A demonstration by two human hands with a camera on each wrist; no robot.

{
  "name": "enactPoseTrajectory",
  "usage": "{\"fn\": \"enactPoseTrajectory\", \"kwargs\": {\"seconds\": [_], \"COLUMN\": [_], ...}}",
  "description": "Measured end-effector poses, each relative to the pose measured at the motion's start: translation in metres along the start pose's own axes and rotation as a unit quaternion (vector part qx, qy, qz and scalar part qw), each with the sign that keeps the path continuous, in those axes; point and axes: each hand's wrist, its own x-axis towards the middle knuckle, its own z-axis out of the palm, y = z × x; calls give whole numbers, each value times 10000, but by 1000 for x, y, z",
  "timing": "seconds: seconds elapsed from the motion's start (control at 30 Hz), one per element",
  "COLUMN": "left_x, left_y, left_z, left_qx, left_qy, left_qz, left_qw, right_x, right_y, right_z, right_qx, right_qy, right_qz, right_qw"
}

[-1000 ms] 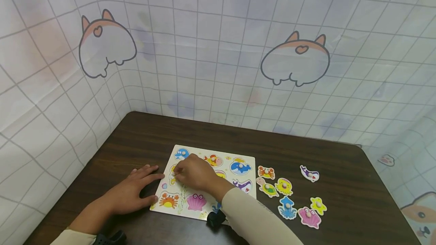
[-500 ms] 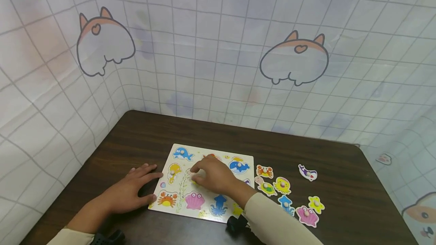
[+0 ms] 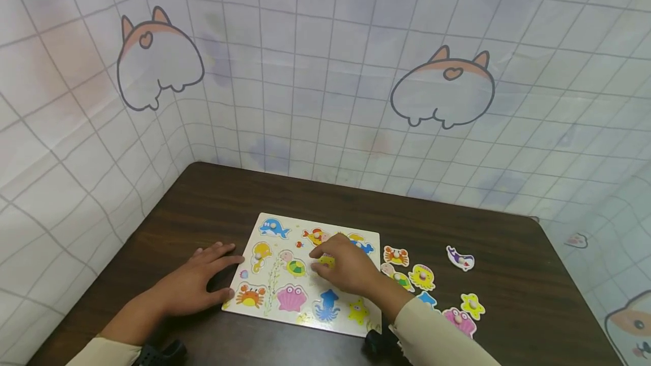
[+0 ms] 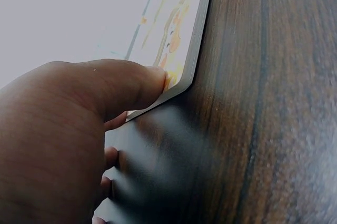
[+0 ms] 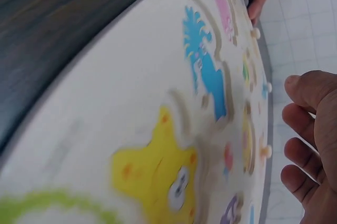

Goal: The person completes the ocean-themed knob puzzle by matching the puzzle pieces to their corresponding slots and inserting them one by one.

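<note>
A pale wooden knob puzzle board (image 3: 343, 292) with sea animals lies on the table. Knobbed dolphin (image 3: 273, 228), seahorse (image 3: 261, 256) and fish (image 3: 316, 236) pieces sit in it. Shallow recesses show a printed turtle, crab, shell, squid and starfish (image 5: 158, 166). My left hand (image 3: 188, 287) lies with fingers spread at the board's left edge, its thumb (image 4: 126, 84) resting on the near-left corner. Over the right half of the board, my right hand (image 3: 348, 267) hovers with fingers loosely bent and nothing in them. It partly covers the blue whale (image 3: 363, 246) and the yellow octopus recess.
Several loose knobbed pieces lie right of the board: a crab (image 3: 396, 256), a turtle (image 3: 402, 280), an octopus (image 3: 422, 277), a shell (image 3: 459, 319), a starfish (image 3: 472, 306) and a purple whale (image 3: 460, 258). The right sleeve partly hides a blue squid (image 3: 427, 298). Patterned cloth walls surround the table.
My right hand has left the seahorse piece and moved right across the board, uncovering the seahorse and the turtle recess. The left hand stays at the board's edge.
</note>
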Motion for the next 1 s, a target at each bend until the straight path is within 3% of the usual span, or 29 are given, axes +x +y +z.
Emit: {"fn": "enactPoseTrajectory", "kwargs": {"seconds": [0.5,0.77,1.0], "left_x": [1,0,0], "left_y": [2,-1,2], "left_z": [-1,1,-1], "left_qx": [11,-11,-9], "left_qy": [-46,-15,7], "left_qz": [-44,-56,-16], "left_qw": [10000,10000,10000], "right_x": [-28,-42,-52], "right_y": [25,34,42], "right_z": [-13,-21,-29], "right_qx": [164,365,389], "right_qy": [391,458,549], "right_qz": [321,295,623], "right_qw": [9986,9978,9958]}}
